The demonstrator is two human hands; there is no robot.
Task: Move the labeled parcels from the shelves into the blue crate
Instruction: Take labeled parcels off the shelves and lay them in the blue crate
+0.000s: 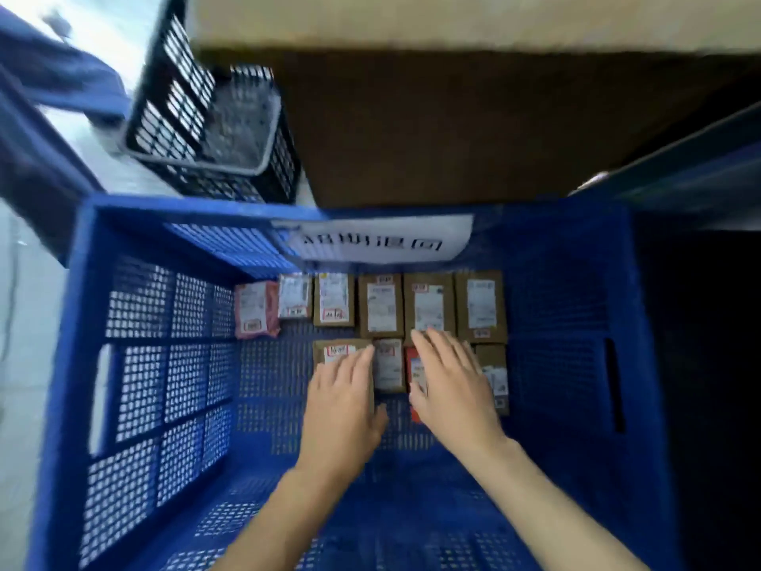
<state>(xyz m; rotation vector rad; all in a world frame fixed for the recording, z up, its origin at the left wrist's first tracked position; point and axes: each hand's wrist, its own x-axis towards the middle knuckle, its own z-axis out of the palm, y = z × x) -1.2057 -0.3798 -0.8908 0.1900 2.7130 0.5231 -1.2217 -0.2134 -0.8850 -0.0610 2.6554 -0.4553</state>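
The blue crate (136,364) fills the lower view. Several labeled parcels lie flat on its perforated floor in two rows by the far wall. The back row runs from a pink parcel (255,309) to a brown parcel (481,307). In the front row, my left hand (344,399) lies flat on a brown parcel (335,350) with fingers extended. My right hand (451,381) rests flat over a red parcel (413,364), hiding most of it. A small brown parcel (389,364) sits between the hands, and another brown parcel (496,375) lies right of my right hand.
A white label sheet (379,239) hangs on the crate's far wall. A black crate (214,129) stands behind on the left. A brown shelf surface (453,129) stretches beyond the blue crate. A dark blue edge (679,171) runs at the right.
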